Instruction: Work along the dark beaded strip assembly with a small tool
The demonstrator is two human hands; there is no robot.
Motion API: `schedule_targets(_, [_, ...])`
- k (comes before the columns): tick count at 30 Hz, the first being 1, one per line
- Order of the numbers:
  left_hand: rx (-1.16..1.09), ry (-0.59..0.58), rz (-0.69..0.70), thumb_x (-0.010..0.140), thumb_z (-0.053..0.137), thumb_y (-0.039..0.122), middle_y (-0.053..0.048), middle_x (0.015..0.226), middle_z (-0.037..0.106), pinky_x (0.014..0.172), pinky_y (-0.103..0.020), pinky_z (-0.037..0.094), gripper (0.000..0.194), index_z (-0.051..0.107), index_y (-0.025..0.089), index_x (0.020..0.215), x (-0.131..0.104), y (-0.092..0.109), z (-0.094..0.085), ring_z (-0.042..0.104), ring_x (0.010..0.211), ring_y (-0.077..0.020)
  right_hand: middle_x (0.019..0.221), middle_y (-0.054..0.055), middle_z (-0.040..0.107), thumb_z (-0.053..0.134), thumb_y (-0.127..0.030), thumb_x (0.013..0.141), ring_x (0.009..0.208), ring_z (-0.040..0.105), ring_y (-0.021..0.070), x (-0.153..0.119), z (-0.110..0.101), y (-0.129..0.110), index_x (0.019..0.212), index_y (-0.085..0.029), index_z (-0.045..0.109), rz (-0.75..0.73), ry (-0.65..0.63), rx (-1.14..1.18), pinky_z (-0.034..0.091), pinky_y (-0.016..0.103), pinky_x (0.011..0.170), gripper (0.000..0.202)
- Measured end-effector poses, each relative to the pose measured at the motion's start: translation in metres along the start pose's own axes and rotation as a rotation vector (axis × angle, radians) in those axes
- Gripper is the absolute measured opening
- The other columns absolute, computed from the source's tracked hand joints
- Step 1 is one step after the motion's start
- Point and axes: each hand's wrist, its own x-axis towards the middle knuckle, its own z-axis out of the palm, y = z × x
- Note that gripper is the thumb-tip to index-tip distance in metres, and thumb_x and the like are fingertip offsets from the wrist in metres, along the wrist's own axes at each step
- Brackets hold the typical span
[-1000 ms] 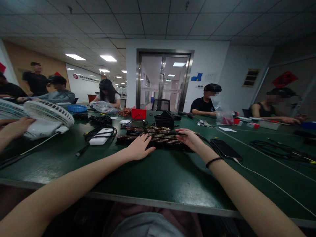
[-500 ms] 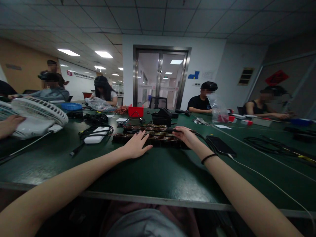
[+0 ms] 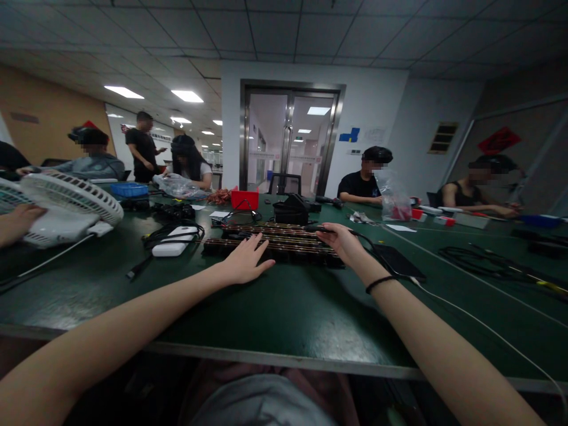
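Note:
My left hand [image 3: 247,260] lies with its fingers spread on the left part of a row of thin, dark, light-dotted strands [image 3: 290,242]. They run side by side on a low black base across the table. At their right end my right hand [image 3: 341,241] pinches a slim black pen-like tool [image 3: 313,228] that points left just above the strands. A black cord [image 3: 368,241] trails right from behind that hand. The tool's exact kind is unclear, and its tip is hard to make out against the strands.
Left of the strands lie a white power bank [image 3: 174,242] and coiled black cable. A white fan [image 3: 73,207] has another person's hand on it. Behind are a red bin [image 3: 245,199] and a black case [image 3: 290,210]. A phone [image 3: 402,262] lies right; several people sit around.
My right hand has shifted slightly right and up with the black tool. The left hand stays in place. A standing person at the back has moved right.

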Motion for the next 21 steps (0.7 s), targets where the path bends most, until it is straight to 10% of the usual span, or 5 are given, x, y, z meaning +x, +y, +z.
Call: schedule_targets(21, [-0.003, -0.010, -0.001, 0.102, 0.026, 0.066, -0.019, 0.168, 0.013, 0.124, -0.052, 0.019, 0.081, 0.031, 0.009, 0.159, 0.000, -0.001, 0.000, 0.015, 0.155, -0.0363, 0.069, -0.001, 0.071, 0.075, -0.010, 0.073, 0.061, 0.072, 0.0152, 0.001, 0.000, 0.012, 0.068, -0.020, 0.062, -0.048, -0.076, -0.076, 0.063, 0.028, 0.073, 0.017])
